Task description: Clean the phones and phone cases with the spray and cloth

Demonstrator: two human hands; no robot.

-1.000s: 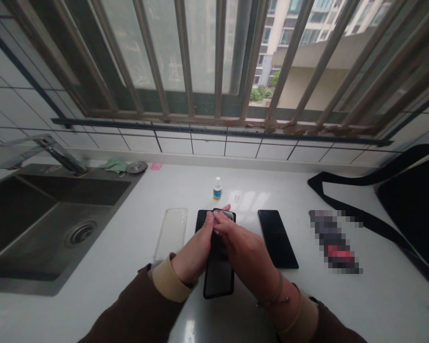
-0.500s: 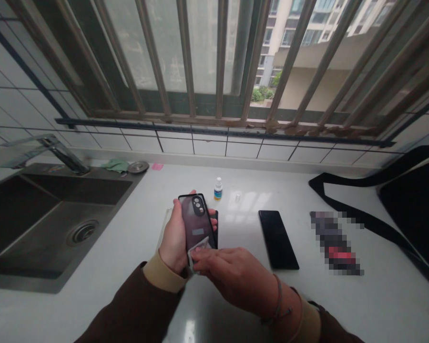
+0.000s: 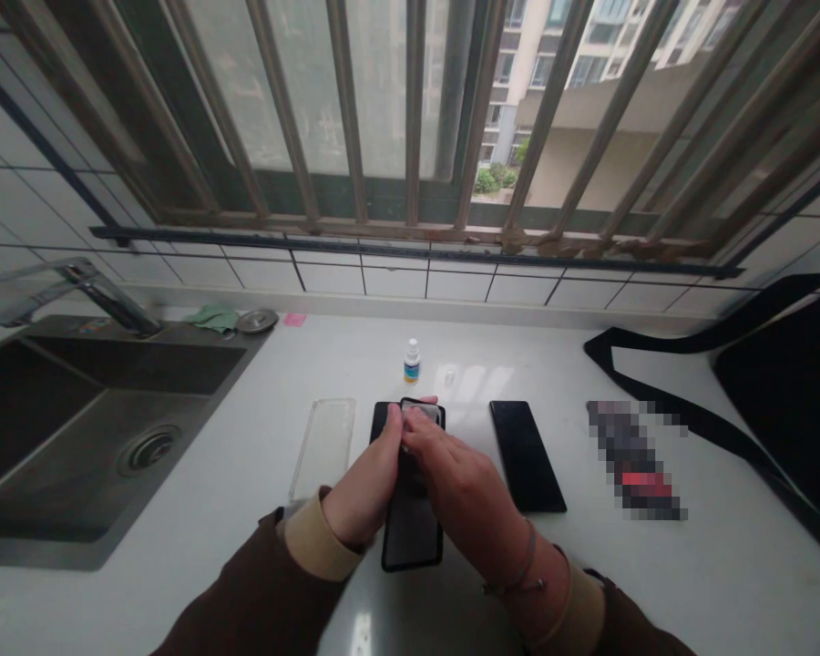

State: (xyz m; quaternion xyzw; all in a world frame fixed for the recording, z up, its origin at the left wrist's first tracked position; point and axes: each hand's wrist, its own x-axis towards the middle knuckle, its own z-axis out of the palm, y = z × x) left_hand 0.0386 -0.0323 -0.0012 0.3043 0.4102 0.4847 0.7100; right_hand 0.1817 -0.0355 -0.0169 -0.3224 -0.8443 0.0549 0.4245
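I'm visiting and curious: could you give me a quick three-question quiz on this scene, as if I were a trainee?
1. True or false: the right hand has its fingers on a pale wipe.
2. Which lies between the black-framed phone and the sink? A: a clear phone case. B: a pair of scissors.
3. What small white-capped item stands beyond the left hand?

Key: 1 true; 2 A; 3 a small bottle.

My white surface (image 3: 744, 565), steel sink (image 3: 109, 437) at left, small bottle (image 3: 411, 362) near the back edge, clear phone case (image 3: 322, 449), black phone (image 3: 412, 542), second black phone (image 3: 527, 456), blurred item (image 3: 635, 460) toward the right
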